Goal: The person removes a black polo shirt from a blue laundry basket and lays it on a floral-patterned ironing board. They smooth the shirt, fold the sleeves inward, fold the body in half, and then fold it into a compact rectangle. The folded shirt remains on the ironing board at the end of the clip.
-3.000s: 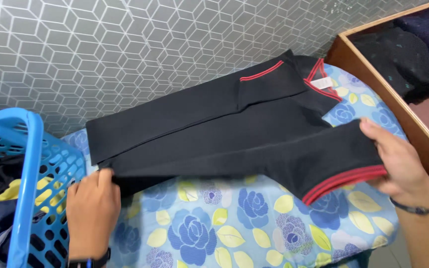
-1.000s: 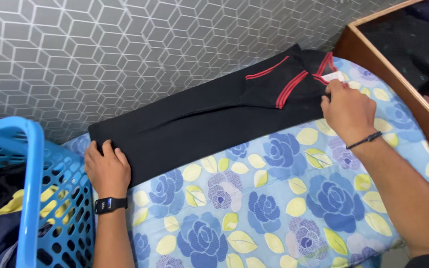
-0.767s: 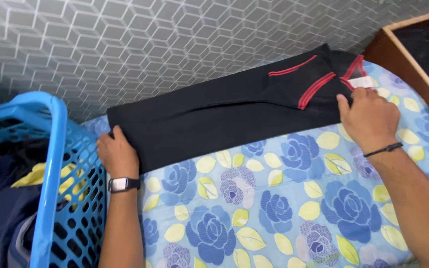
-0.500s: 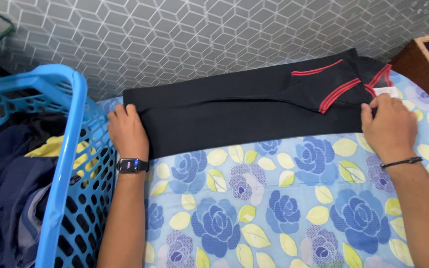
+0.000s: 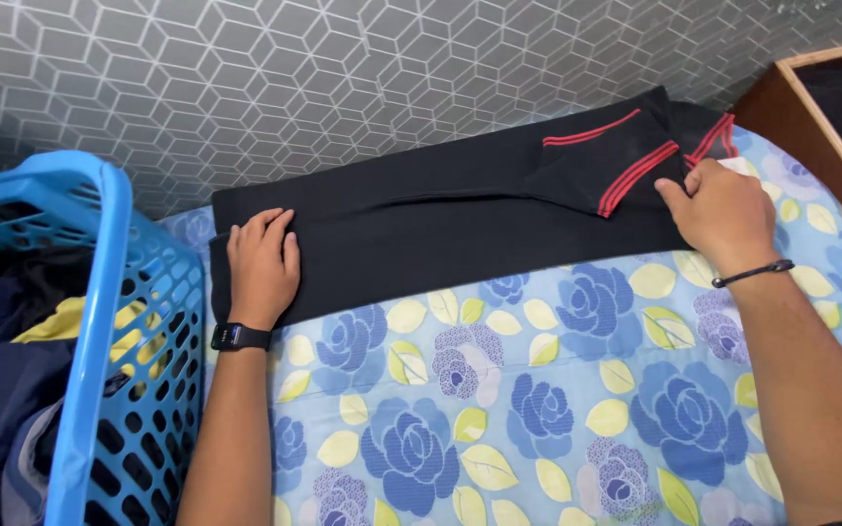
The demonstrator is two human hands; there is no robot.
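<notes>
— What are the fingers doing?

— The left hand [image 5: 263,265] lies flat, palm down, on the folded black garment with red-striped trim [image 5: 440,219], at the garment's end nearest the blue plastic laundry basket [image 5: 90,321]. Its fingers are straight and close together, pressing on the cloth and gripping nothing. The right hand [image 5: 723,216] sits at the garment's opposite end, beside the red stripes; its fingers are curled loosely, thumb and forefinger tips touching the edge of the folded sleeve. Whether they actually pinch the cloth, I cannot tell.

— And where is the garment?

— Stretched in a long narrow band across the blue floral sheet [image 5: 538,409], along the sheet's edge by the grey hexagon-patterned wall [image 5: 343,88]. A brown wooden frame [image 5: 782,93] stands just past the garment's striped end.

— What differs from half a second ago?

— Little in the hands: both keep their ends of the garment. The view has shifted, so the garment sits further left and the wooden frame shows more. Three seconds ago the garment was wider, with a sleeve held out at the right.
</notes>
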